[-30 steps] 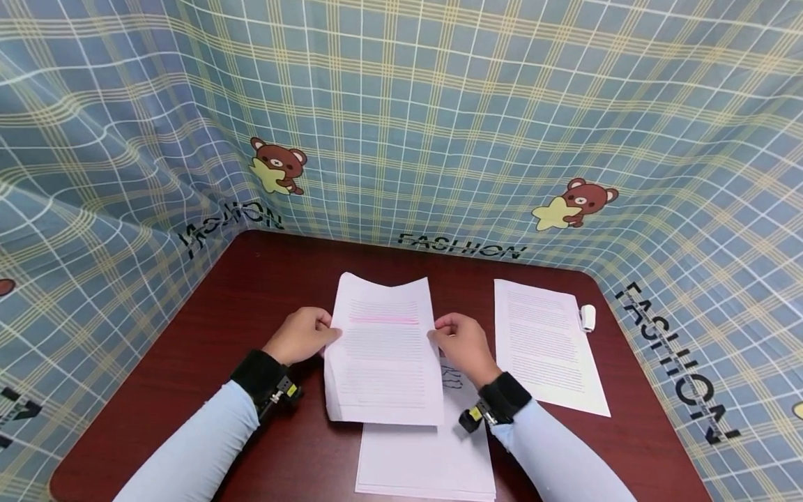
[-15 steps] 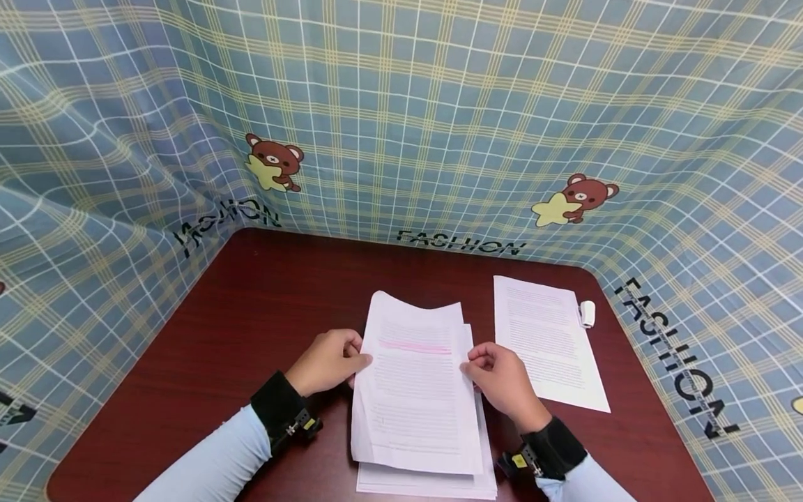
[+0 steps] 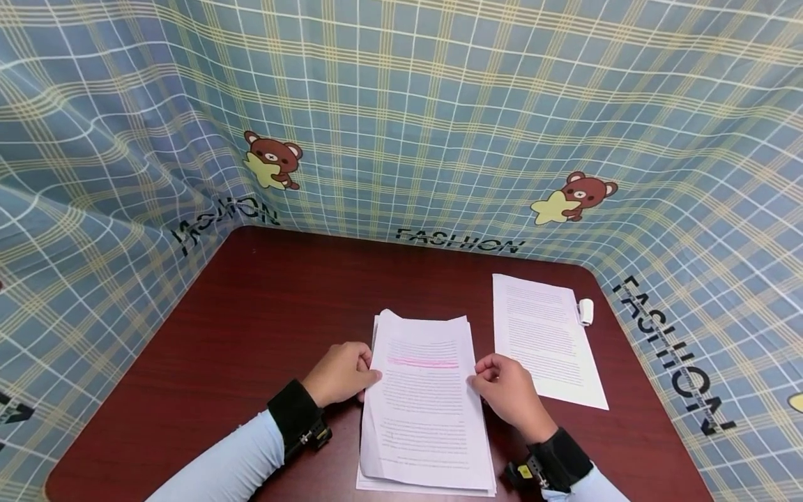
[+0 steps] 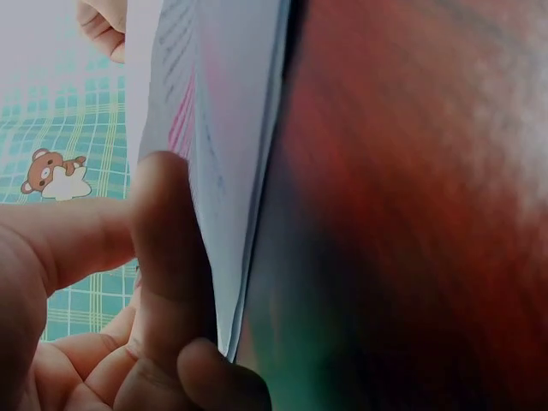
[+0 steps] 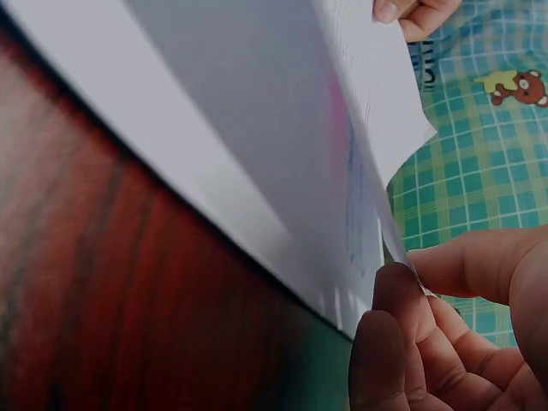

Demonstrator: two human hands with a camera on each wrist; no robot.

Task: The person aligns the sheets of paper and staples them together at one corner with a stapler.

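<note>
A printed sheet of paper (image 3: 423, 418) with a pink highlighted line lies almost squarely over a stack of paper (image 3: 439, 490), whose edges peek out around it. My left hand (image 3: 343, 373) pinches its left edge between thumb and fingers. On the opposite edge, my right hand (image 3: 507, 390) pinches the sheet the same way. In the right wrist view the sheet (image 5: 390, 94) stands slightly raised from the stack (image 5: 214, 171) beneath, held by the thumb and fingertips. The left wrist view shows fingers (image 4: 167, 231) behind the sheet's edge, close to the stack.
Another printed page (image 3: 546, 341) lies to the right on the dark red table (image 3: 282, 300), with a small white object (image 3: 586, 312) at its upper right edge. A plaid curtain (image 3: 401, 139) with bear prints surrounds the table at the back and sides.
Both hands have brought the pink-highlighted sheet rightward and nearer the body, down onto the stack, which it now mostly covers. The page on the right has stayed in place.
</note>
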